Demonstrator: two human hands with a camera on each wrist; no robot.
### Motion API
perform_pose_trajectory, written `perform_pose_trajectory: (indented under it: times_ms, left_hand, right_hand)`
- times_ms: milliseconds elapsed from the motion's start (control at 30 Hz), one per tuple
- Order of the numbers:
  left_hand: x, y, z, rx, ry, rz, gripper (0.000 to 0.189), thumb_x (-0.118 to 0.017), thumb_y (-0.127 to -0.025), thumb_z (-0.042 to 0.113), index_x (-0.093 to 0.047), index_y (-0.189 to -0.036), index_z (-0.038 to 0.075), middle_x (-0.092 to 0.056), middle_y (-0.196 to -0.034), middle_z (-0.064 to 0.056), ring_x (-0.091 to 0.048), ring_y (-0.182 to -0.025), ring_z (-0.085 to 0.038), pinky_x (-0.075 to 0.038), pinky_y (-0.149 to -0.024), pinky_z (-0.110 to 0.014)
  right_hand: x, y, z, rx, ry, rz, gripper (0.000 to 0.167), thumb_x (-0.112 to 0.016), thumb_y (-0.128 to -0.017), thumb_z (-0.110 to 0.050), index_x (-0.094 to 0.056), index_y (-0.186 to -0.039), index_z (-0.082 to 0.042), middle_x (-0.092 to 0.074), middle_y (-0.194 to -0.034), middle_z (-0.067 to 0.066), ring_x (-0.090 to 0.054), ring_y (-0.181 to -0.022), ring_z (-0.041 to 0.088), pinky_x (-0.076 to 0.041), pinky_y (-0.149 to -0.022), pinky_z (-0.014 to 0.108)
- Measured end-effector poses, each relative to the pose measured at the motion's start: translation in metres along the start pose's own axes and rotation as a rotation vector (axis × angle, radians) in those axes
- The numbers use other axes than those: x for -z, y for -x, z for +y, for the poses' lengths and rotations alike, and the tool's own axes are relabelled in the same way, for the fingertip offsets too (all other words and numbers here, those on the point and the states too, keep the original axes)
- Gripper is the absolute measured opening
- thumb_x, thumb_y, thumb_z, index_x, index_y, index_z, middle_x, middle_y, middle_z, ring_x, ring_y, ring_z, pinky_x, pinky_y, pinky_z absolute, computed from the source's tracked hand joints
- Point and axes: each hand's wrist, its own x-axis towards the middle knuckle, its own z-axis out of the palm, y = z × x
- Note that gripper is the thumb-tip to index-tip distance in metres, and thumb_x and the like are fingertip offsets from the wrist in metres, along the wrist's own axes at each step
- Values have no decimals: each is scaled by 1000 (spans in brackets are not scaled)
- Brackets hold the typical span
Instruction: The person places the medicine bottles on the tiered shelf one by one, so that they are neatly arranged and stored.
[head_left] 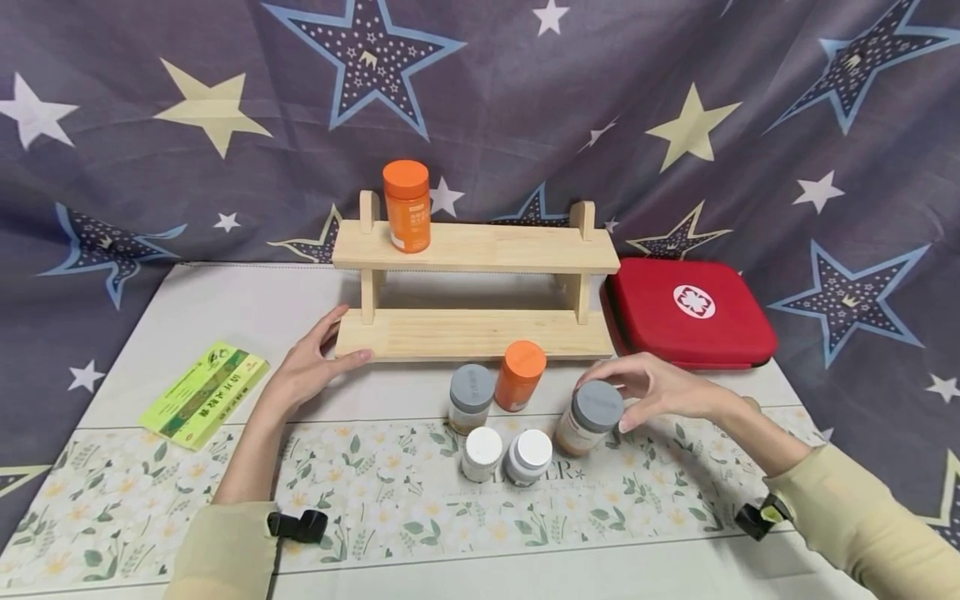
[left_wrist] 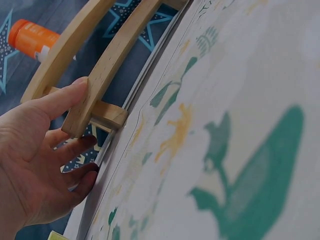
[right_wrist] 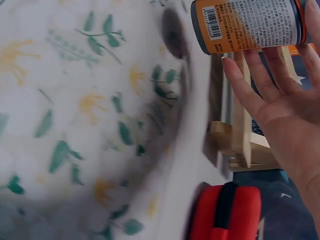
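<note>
My left hand (head_left: 303, 371) grips the left end of a two-tier wooden shelf (head_left: 480, 333). In the left wrist view its thumb (left_wrist: 70, 97) lies on the lower board (left_wrist: 95, 85), with the other fingers curled beneath the end. My right hand (head_left: 656, 387) holds a grey-lidded jar (head_left: 588, 417), tilted, between thumb and fingers. A barcode and printed label show on that jar (right_wrist: 245, 25) in the right wrist view. Left of it stand another grey-lidded jar (head_left: 471, 400), an orange bottle (head_left: 521, 375) and two white bottles, one (head_left: 482, 454) beside the other (head_left: 529, 458).
Another orange bottle (head_left: 407, 208) stands on the upper board's left part. A red first-aid case (head_left: 690, 317) sits right of the shelf, near the right forearm. At the left lies a flat green-yellow box (head_left: 204, 394). A starry cloth (head_left: 510, 100) hangs behind the table.
</note>
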Motion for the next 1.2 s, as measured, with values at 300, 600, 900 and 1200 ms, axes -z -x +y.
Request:
perform_pose_trajectory:
  times_ms: [300,600,900,1200]
  left_hand:
    - [0,1,1,14,-14,-8,110,-79,-89,49,-6,-168,25,-17,-174,-14,-16,-161,-41,-16,-131,-60]
    - [2,0,-3,17,-14,-9,110,-79,-88,50,-6,-168,28,-18,-173,-15,-16,-160,-41,-18,-131,-59]
    - [1,0,-2,6,-25,-5,110,-79,-89,50,-7,-168,25,-19,-173,-16,-18,-160,-41,-18,-131,-59]
    - [0,0,0,-1,-21,-11,109,-78,-89,48,-7,-168,24,-20,-173,-16,-18,-160,-41,-18,-131,-58]
  right_hand:
    - [19,-8,-35,19,-62,-6,56,-74,-84,4,-60,-138,-3,-67,-131,4,-66,-115,19,-62,-97,37]
    - [38,-25,-62,75,-111,1,58,-69,-85,11,-60,-140,-8,-68,-131,1,-66,-116,16,-60,-101,32]
    - [54,-47,-91,125,-75,59,48,-71,-91,0,-65,-137,-16,-71,-128,-4,-67,-113,11,-58,-100,26]
    - [62,-78,-102,168,-154,142,47,-70,-92,-2,-65,-136,-19,-74,-120,-2,-69,-108,11,-60,-95,27]
